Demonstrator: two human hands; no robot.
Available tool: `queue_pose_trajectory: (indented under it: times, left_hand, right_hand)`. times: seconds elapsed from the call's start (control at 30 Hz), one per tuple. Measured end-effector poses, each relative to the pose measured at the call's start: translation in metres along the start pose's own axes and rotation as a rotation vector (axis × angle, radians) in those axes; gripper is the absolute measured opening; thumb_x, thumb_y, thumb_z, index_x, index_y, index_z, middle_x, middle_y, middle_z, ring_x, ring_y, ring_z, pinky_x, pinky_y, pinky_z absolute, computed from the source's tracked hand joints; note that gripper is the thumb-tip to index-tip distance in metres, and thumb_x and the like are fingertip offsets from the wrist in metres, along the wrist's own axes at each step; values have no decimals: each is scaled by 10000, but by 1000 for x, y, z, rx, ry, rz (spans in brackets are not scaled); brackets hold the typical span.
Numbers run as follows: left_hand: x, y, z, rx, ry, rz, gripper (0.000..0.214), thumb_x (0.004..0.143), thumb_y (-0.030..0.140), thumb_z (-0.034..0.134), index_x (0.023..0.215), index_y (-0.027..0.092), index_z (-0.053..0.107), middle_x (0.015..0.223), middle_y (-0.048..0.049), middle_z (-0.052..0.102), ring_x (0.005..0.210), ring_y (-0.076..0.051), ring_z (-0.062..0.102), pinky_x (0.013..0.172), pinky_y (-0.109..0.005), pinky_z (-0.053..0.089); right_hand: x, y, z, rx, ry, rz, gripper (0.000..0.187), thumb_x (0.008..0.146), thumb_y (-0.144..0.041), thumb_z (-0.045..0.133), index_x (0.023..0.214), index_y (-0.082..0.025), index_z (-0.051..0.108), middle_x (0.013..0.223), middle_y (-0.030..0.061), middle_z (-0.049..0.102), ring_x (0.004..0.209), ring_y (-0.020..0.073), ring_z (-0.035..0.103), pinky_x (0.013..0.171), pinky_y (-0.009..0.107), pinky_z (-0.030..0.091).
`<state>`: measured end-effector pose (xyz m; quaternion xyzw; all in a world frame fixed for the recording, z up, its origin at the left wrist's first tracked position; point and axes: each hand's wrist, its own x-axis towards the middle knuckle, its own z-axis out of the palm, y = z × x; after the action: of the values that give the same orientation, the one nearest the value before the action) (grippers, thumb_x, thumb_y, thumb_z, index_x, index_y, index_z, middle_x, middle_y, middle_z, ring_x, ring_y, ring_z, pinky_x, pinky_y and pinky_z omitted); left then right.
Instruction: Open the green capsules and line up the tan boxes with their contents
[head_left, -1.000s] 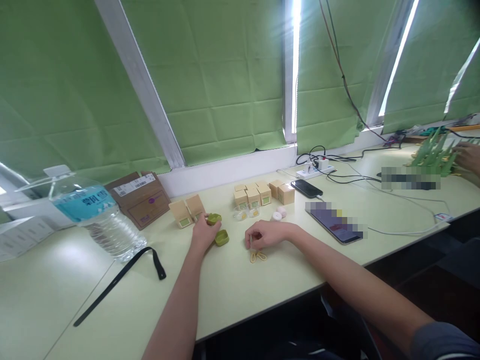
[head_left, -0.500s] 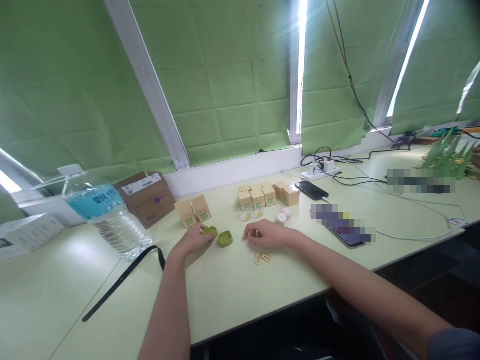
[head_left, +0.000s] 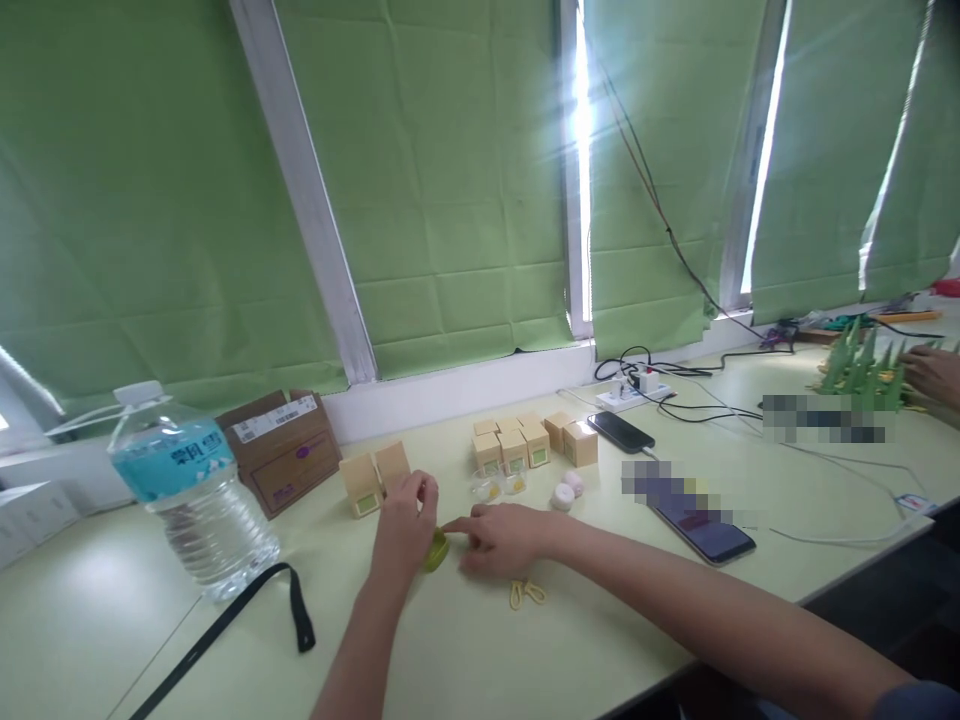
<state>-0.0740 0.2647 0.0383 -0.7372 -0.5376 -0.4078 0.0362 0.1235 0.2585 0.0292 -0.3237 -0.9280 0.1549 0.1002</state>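
My left hand (head_left: 405, 530) is curled around a small green case (head_left: 436, 549) on the pale table (head_left: 465, 650), thumb and fingers pinching its top. My right hand (head_left: 499, 538) lies just right of it, index finger stretched out and touching the same green case, the other fingers folded. Two small tan boxes (head_left: 374, 478) stand just behind my left hand. A yellow loop-shaped piece (head_left: 526, 592) lies on the table under my right wrist.
A large water bottle (head_left: 191, 490) and a black strap (head_left: 225, 625) are at left, cardboard boxes (head_left: 281, 450) behind. Several tan boxes (head_left: 529, 443), two clear cups (head_left: 499, 486), white caps (head_left: 568, 490), two phones (head_left: 701, 520), a power strip (head_left: 634, 392) and cables sit right. Another person's hand (head_left: 934, 372) rests by green spikes (head_left: 862, 365).
Both hands came together on the green case; the second green piece that lay beside it is now hidden under them. The camera tilted and shifted, so the table sits lower in view.
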Motion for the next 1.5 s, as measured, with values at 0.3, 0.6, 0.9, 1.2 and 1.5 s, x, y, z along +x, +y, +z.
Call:
queue_pose_trajectory:
  times: [0.3, 0.6, 0.9, 1.2, 1.5]
  left_hand:
    - [-21, 42, 18, -87, -139, 181, 309, 978, 324, 343, 715, 209, 458, 657, 3, 522, 620, -154, 481, 629, -275, 333]
    - [-27, 52, 16, 70, -467, 172, 333, 978, 308, 338, 705, 207, 501, 634, -13, 556, 608, -166, 497, 573, -282, 248]
    - [-27, 36, 21, 233, -483, 131, 354, 980, 306, 334, 723, 205, 555, 706, -55, 614, 681, -208, 571, 593, -296, 263]
    - [-20, 44, 18, -129, -306, 40, 329, 988, 400, 378, 1220, 245, 551, 822, -6, 633, 745, -182, 600, 725, -307, 443]
    - [-27, 42, 20, -217, -348, 152, 725, 850, 324, 625, 1504, 256, 320, 1430, -125, 520, 1282, -297, 527, 1062, -452, 421]
  right_hand:
    - [8, 39, -82, -217, 156, 128, 264, 877, -227, 544, 1095, -242, 693, 1038, 41, 744, 905, 208, 671, 682, 272, 437]
    - [-26, 100, -122, -460, 270, 692, 341, 877, -365, 568, 1139, -152, 613, 1134, 196, 676, 1064, 343, 639, 814, 399, 476]
    - [-66, 128, -102, -378, 203, 898, 377, 853, -368, 620, 1160, -161, 546, 1098, 189, 668, 1037, 331, 662, 758, 359, 474]
    - [-72, 63, -97, 126, 563, 407, 449, 830, -493, 680, 1177, -251, 530, 976, 40, 697, 818, 201, 658, 684, 299, 505]
    - [-38, 25, -1, 406, 613, -20, 564, 796, -367, 737, 1319, -246, 563, 1297, 87, 633, 1135, 249, 609, 861, 370, 542]
